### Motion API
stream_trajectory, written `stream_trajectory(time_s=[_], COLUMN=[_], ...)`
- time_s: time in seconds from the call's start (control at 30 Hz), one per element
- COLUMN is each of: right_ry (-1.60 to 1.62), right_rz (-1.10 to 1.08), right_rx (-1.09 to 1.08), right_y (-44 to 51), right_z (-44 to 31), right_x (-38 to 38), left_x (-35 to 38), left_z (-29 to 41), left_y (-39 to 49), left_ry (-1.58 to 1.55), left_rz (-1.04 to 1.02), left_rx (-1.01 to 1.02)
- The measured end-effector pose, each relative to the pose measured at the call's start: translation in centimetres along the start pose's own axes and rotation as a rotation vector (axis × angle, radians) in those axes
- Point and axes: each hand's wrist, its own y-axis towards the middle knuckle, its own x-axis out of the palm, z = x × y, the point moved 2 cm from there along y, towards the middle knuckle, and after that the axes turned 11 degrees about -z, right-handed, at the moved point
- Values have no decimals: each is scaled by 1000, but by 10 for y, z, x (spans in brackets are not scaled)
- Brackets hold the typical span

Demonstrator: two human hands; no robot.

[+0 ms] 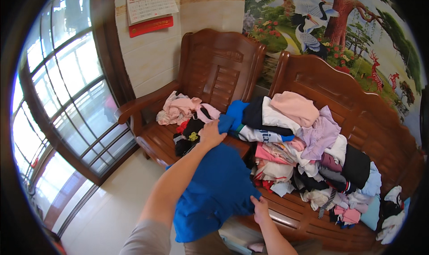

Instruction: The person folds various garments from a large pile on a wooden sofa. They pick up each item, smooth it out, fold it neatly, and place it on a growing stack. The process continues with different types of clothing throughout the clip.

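A blue garment [214,184] is spread in front of me, hanging over the front edge of the bench and above my lap. My right hand [260,210] pinches its lower right edge. At its far end, my left hand [211,134] grips a blue fold of cloth [226,122], which looks like part of the same garment. Close to my left hand lies black clothing [192,132] with a yellow flower-like trim. Just beyond it is a heap of pale pink clothes [179,109]. Where the left fingertips close on the cloth is partly hidden.
A stack of folded clothes [291,109] and a larger mixed pile [311,174] cover much of the wooden bench [285,218]. A wooden armchair [221,67] adjoins it on the left. Glass sliding doors [73,74] stand left, beside the tiled floor [117,201].
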Motion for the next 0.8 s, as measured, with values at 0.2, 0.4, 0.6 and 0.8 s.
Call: stream_trajectory(time_s=[0.2, 0.4, 0.6, 0.8], right_ry=[74, 56, 224, 220], right_rz=[-76, 2, -48, -70], right_rx=[71, 164, 157, 194], right_y=[-36, -31, -25, -29], right_z=[-43, -52, -42, -41], right_x=[10, 5, 3, 0], left_x=[83, 11, -132, -140], left_z=[-11, -51, -52, -59], left_y=[87, 119, -41, -275], left_ry=[334, -154, -1001, -59], left_rz=[-189, 84, -234, -532], left_rx=[-122, -135, 258, 344])
